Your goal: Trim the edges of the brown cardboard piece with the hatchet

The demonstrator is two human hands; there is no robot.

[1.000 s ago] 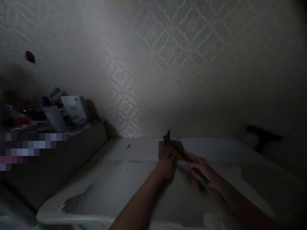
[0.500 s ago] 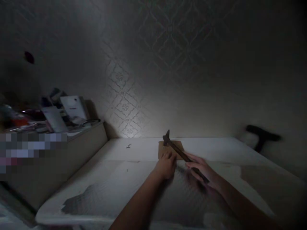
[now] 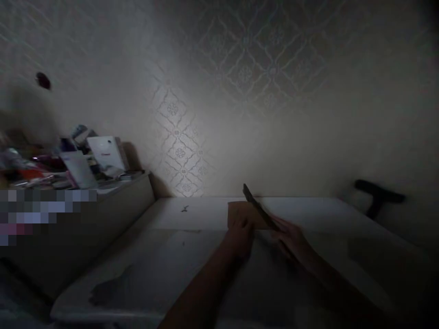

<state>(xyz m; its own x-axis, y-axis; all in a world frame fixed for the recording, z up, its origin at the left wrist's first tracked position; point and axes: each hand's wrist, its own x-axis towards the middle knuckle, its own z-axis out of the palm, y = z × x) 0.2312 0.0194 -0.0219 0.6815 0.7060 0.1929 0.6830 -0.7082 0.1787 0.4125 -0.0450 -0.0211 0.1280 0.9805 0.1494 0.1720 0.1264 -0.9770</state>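
A pale wall (image 3: 219, 151) with a lattice-and-flower pattern rises at the far side, brighter left of centre. On the left, a cabinet (image 3: 120, 212) carries crowded clutter, including a white box (image 3: 105, 153) and a tilted pale panel (image 3: 79, 169). A small dark shape (image 3: 43, 80) shows above. At right, a blurred black T-shaped object (image 3: 379, 193) appears near the worktop (image 3: 308, 212).
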